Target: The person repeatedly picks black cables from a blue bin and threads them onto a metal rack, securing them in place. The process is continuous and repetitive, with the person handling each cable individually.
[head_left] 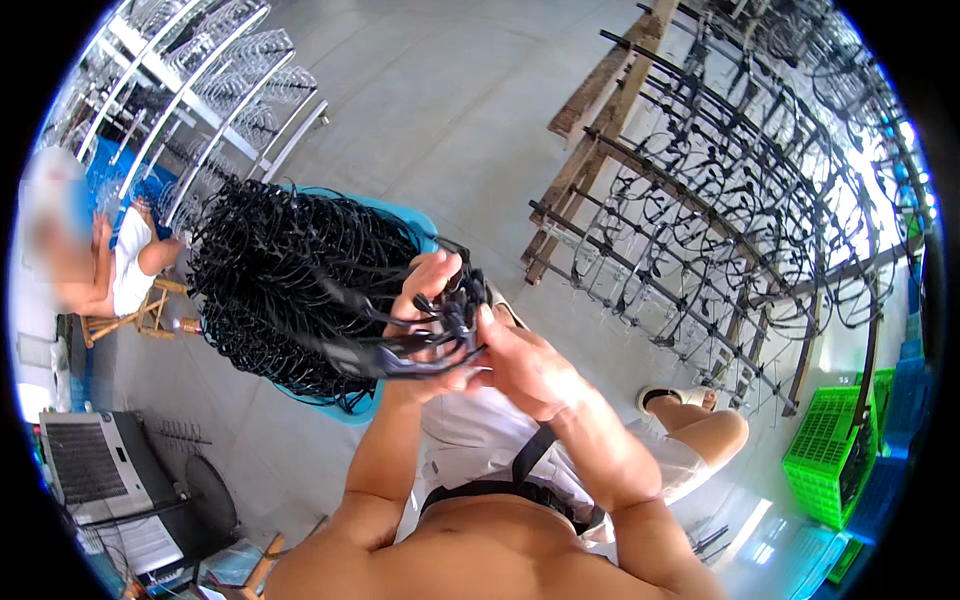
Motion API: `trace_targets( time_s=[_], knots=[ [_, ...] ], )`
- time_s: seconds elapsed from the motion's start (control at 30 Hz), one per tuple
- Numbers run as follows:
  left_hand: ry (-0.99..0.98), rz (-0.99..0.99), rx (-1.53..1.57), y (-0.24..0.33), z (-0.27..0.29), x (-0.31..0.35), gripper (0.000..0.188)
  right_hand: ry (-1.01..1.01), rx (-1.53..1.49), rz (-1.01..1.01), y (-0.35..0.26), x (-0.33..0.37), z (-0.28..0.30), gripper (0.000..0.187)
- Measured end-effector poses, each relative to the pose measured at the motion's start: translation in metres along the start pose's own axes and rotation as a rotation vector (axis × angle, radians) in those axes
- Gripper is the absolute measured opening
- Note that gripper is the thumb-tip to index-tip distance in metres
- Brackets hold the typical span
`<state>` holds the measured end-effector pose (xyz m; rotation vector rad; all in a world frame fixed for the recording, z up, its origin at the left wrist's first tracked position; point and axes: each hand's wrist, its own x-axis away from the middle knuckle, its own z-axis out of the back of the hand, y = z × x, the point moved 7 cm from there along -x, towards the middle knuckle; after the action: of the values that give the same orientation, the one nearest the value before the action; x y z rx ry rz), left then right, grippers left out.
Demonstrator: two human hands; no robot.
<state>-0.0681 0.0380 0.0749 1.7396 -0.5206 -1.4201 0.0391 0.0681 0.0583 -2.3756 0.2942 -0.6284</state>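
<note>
A: Anything hard to see?
B: Yes, lots. Most of the left palm, tucked behind the black bunch [456, 312]. Long strands [350, 325] too, all smeary on the left side. Too tangled to count.
A: Anything cut off?
B: At the round dark edge, yes: the top of a wooden rack [645, 55] full of hanging black loops. At the far left, a sitting person [132, 262], very blurry up high.
A: What about the left hand [408, 308]?
B: Bent loosely around the bunch, not wide open. Fingertips up past the top of it, with a bit of room between them.
A: And the right hand [528, 368]?
B: Closed on the same bunch, from the other side. Thumb right on the edge, with other fingers mostly out of sight underneath. Can't tell how tightly.
A: Where to find the bunch?
B: Up in both hands, in front of the belly, near the rim of a blue tub [424, 228]. Just to the left, a big heap of black loops [290, 265] in the tub.
A: Pointing which way?
B: Mostly sideways. Knobbly end to the right, by the right thumb; long, thin strands out to the left, over the heap.
</note>
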Motion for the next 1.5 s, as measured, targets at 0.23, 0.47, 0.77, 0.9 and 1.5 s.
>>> trace_targets(
  time_s=[0.23,0.47,0.77,0.9,1.5],
  knots=[
    [0.099,0.562,1.195,0.004,-0.060,0.003,0.086,0.425,1.205,1.031,-0.061,0.071,0.024,0.057],
    [-0.026,0.845,0.809,-0.011,-0.078,0.025,0.064,0.215,0.623,0.612,-0.013,0.049,0.056,0.034],
    [-0.057,0.954,0.131,-0.024,-0.043,0.058,0.038,0.383,0.828,0.352,0.010,0.038,0.075,0.017],
    [-0.085,1.095,0.258,-0.020,-0.057,0.071,0.028,0.491,1.085,0.643,-0.011,0.062,0.046,0.008],
    [-0.371,0.777,0.412,0.005,-0.098,0.103,0.041,0.627,-0.405,0.437,0.057,0.108,0.126,0.024]
  ],
)
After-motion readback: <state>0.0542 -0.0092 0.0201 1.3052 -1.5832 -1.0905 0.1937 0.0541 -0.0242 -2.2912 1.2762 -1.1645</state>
